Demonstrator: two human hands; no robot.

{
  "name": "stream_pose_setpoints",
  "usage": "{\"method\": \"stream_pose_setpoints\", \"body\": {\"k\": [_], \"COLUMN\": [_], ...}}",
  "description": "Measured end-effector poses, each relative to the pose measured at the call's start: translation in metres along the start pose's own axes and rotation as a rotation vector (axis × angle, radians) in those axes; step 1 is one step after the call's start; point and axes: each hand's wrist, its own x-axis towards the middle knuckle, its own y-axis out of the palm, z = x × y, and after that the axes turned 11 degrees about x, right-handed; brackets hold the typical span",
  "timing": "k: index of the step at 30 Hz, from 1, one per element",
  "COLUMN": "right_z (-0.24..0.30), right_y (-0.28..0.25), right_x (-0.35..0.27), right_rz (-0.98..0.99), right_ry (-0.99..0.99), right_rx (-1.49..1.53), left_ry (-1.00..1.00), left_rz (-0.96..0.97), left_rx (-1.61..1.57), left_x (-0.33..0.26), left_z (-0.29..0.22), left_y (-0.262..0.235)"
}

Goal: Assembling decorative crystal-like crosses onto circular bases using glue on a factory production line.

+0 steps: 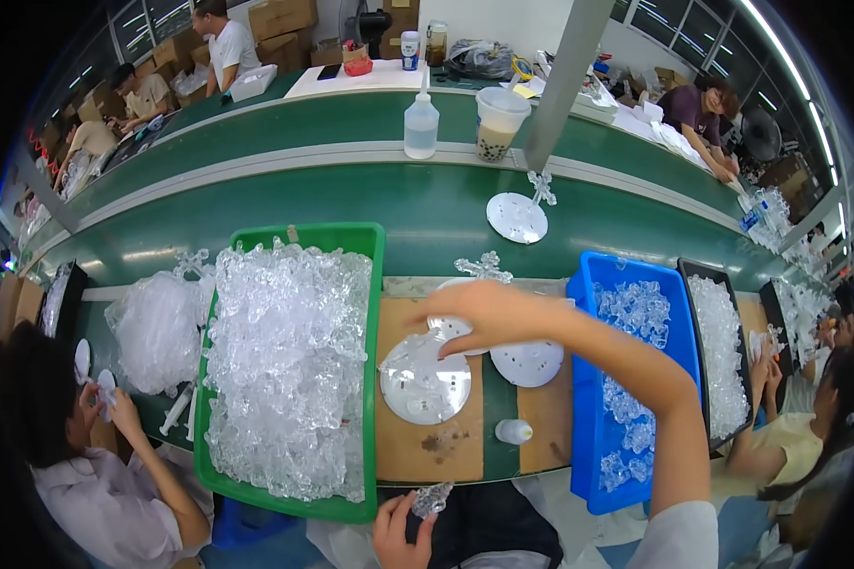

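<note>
My left hand (401,534), at the near edge of the bench, pinches a clear faceted plastic piece (432,500). My right hand (474,318) reaches across, palm down, over several round white discs; it is blurred, and I cannot make out whether it holds anything. Under it, a white disc (452,391) with small holes lies on brown cardboard (455,446), a clear piece on top of it. To the right is a second white disc (529,365); another lies partly hidden behind my hand. A clear branched piece (484,267) sticks out beyond the hand.
A green bin (375,379) heaped with clear plastic pieces stands left, a blue bin (584,417) right. Near me is a small white bottle (513,432). Another disc (517,218) lies on the green belt; a squeeze bottle (421,128) and drink cup (499,123) stand beyond. Co-workers sit both sides.
</note>
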Motion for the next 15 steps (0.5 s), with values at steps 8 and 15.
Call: {"method": "stream_pose_setpoints", "body": {"k": [8, 15], "right_z": [-0.220, -0.173], "right_y": [-0.139, -0.170], "right_x": [-0.052, -0.091], "right_rz": [-0.933, -0.951], "right_ry": [0.825, 0.364], "right_rx": [-0.577, -0.283], "left_ry": [-0.068, -0.055], "left_rz": [0.061, 0.062], "left_rx": [-0.631, -0.890], "left_x": [0.018, 0.026], "left_z": [-0.013, 0.008], "left_y": [0.031, 0.044]}}
